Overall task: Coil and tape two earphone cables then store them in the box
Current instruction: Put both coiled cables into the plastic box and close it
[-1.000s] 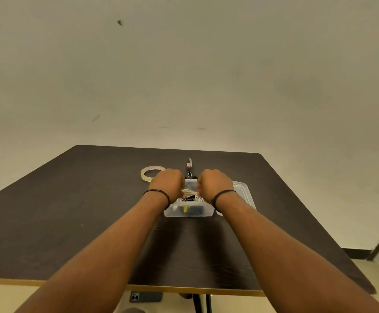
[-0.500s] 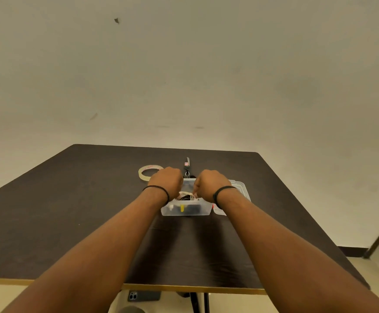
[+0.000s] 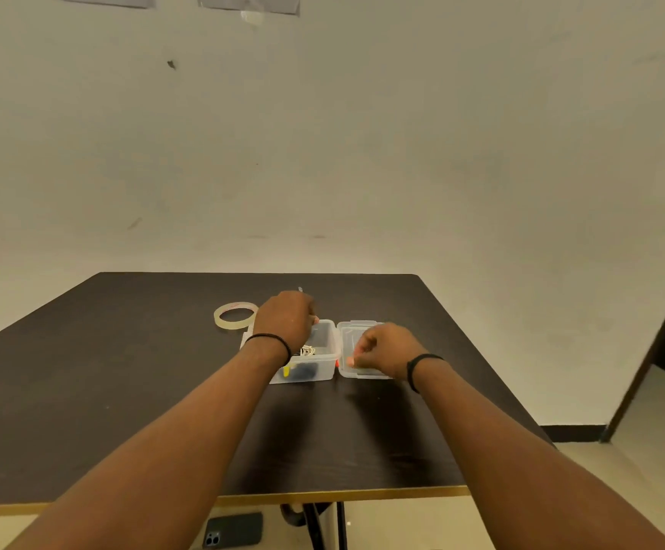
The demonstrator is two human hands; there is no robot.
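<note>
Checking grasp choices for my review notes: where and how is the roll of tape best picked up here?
Pinch the ring's wall from above, one finger inside the hole and the thumb outside. The roll of tape lies flat on the table, hole upward, so its rim is exposed. Come at its left or far side, since the left hand crowds its right edge, beside the box.

A bare, office-like room: a plain off-white wall point(image 3: 362, 152), a dark wood-grain table point(image 3: 124, 391) with a pale front edge, grey papers point(image 3: 247, 2) taped high up, a dark door frame point(image 3: 656, 351), pale floor tiles point(image 3: 640, 450)
</note>
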